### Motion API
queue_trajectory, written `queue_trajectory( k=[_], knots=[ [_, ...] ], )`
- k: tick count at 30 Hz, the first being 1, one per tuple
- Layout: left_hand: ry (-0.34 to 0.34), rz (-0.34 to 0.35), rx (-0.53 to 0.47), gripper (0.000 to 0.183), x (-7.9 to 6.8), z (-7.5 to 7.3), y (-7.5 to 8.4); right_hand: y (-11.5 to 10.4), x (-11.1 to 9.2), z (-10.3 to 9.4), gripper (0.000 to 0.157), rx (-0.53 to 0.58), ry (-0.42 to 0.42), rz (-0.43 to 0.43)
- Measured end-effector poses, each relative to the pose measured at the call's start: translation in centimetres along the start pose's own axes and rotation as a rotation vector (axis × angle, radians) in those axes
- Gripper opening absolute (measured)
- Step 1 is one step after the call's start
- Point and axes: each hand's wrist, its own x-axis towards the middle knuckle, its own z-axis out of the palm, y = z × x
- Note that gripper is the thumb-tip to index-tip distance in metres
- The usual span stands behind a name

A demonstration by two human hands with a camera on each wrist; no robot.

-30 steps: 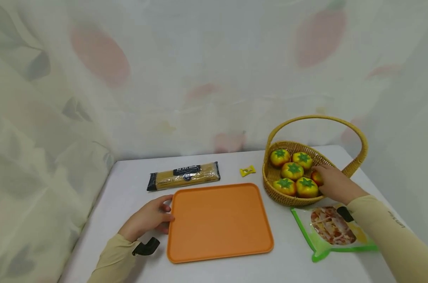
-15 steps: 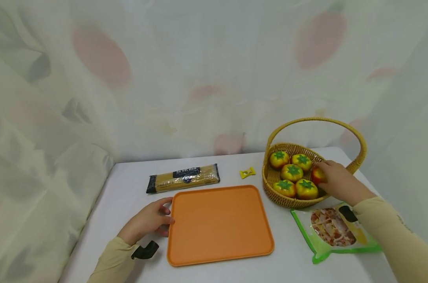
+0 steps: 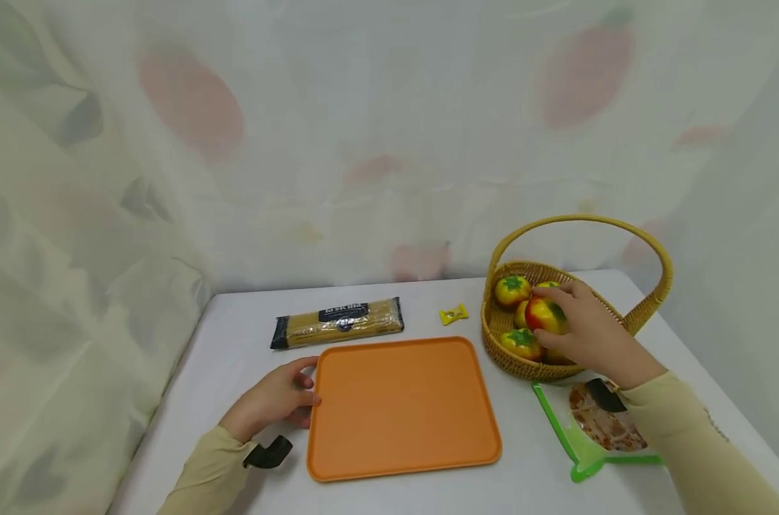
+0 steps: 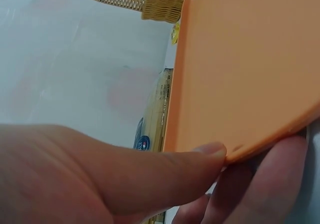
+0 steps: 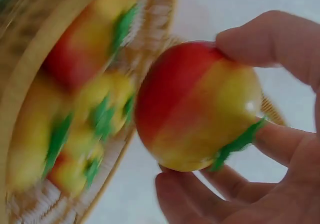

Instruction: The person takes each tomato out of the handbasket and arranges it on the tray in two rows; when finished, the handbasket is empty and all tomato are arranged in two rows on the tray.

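A right hand (image 3: 589, 330) grips a fruit (image 3: 544, 315) above the basket (image 3: 521, 367); the left hand (image 3: 270, 398) pinches the tray (image 3: 405, 411) left of the basket. Smooth, probably light and firm, the fruit seems best held around its sides.

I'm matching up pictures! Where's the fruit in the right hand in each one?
Head: the fruit is right of centre, in the right hand.
Left wrist: not in it.
Right wrist: big, near the middle.
Shared landmark: the basket, at the right, top and left, in that order.
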Motion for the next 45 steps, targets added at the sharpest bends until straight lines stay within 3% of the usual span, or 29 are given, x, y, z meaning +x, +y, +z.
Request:
queue_trajectory(
  k=[10,19,28,36,45],
  knots=[
    [0.002,0.031,0.014,0.078,0.4,0.7,0.5,-5.0,1.5,4.0,0.072,0.148,0.085,-0.136],
    [-0.006,0.062,0.009,0.078,0.6,1.0,1.2,-9.7,3.6,10.1,0.074,0.265,-0.017,-0.181],
    [-0.009,0.062,-0.018,0.08,0.6,1.1,1.1,-13.8,5.4,14.7,0.073,0.356,-0.116,-0.218],
    [-0.006,0.063,0.029,0.076,0.9,1.2,1.3,-16.2,6.5,17.3,0.073,0.397,-0.182,-0.212],
    [-0.008,0.061,0.003,0.074,0.4,1.3,1.1,-17.7,6.6,19.0,0.072,0.394,-0.211,-0.213]
  ],
)
